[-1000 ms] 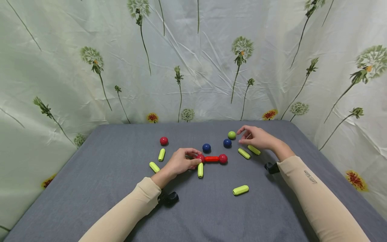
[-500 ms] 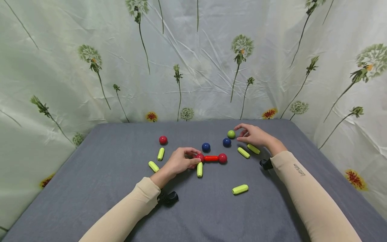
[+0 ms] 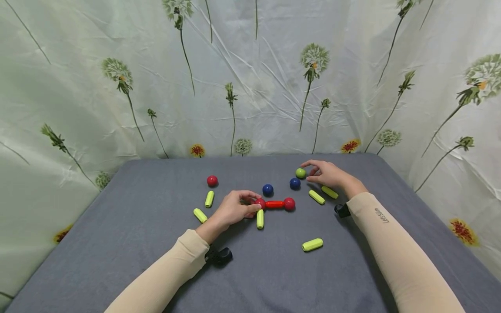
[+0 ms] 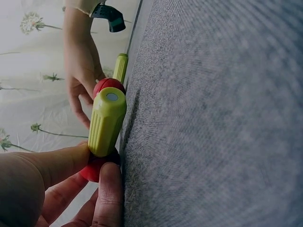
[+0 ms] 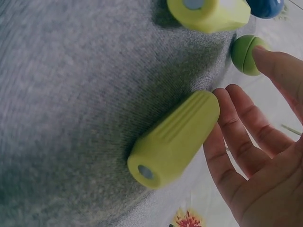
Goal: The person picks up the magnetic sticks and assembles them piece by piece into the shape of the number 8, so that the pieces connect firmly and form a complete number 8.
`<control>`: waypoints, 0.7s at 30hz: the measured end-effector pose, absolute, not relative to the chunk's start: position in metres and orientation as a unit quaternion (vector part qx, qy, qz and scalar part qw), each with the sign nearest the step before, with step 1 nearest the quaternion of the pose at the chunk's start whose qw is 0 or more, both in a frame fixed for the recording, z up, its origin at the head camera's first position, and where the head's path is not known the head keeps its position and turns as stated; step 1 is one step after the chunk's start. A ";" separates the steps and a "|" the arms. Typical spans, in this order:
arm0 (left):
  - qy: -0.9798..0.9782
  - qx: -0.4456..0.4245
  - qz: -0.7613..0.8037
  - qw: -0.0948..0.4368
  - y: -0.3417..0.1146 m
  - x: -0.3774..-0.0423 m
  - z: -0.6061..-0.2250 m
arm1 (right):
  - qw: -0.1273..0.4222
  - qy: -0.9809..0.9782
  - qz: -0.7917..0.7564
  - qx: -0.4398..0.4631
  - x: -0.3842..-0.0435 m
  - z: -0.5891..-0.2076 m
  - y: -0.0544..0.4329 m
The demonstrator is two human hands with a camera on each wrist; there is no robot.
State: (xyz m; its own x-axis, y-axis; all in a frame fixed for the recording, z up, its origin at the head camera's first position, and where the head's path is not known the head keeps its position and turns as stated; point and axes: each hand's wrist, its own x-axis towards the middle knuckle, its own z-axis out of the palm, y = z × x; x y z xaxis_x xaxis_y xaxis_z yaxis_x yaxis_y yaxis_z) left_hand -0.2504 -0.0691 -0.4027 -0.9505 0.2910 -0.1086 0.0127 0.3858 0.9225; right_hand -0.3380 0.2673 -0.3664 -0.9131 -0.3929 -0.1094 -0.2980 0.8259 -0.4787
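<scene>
In the head view, my left hand (image 3: 235, 209) pinches a red ball (image 3: 260, 203) between thumb and fingers. A red rod (image 3: 275, 204) joins that ball to a second red ball (image 3: 289, 204). A yellow-green rod (image 4: 108, 123) meets the held ball and points toward me, its end showing a silver disc. My right hand (image 3: 330, 174) hovers beside a green ball (image 3: 300, 173), fingers spread. In the right wrist view the thumb tip overlaps the green ball (image 5: 246, 54), while the other fingers extend apart behind a yellow-green rod (image 5: 175, 142).
Two blue balls, one near the joined pieces (image 3: 268, 190) and one by the green ball (image 3: 295, 183), lie on the grey cloth. A loose red ball (image 3: 212, 181) and two yellow-green rods (image 3: 209, 199) are at left. Another rod (image 3: 312, 244) lies nearer me.
My right hand has moved slightly left, its fingertips coming up to the green ball. The left hand keeps its grip on the red ball in the same spot.
</scene>
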 end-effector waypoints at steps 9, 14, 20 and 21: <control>0.815 0.097 0.556 0.134 -0.069 -0.250 -0.404 | 0.100 0.951 -0.233 -0.175 -0.338 -0.368 0.264; 0.812 0.098 0.559 0.135 -0.069 -0.249 -0.404 | 0.099 0.951 -0.235 -0.174 -0.338 -0.368 0.263; 0.812 0.097 0.559 0.134 -0.070 -0.250 -0.405 | 0.101 0.952 -0.232 -0.172 -0.340 -0.368 0.261; 0.812 0.097 0.559 0.134 -0.070 -0.251 -0.405 | 0.101 0.952 -0.231 -0.171 -0.340 -0.367 0.260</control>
State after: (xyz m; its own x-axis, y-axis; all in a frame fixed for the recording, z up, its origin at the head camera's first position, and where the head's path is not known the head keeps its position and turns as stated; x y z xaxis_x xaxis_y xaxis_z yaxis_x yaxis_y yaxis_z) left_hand -0.2506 -0.0699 -0.4051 -0.9456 0.3065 -0.1090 0.0074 0.3554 0.9347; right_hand -0.3397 0.2601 -0.3671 -0.9214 -0.3717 -0.1137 -0.2780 0.8347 -0.4754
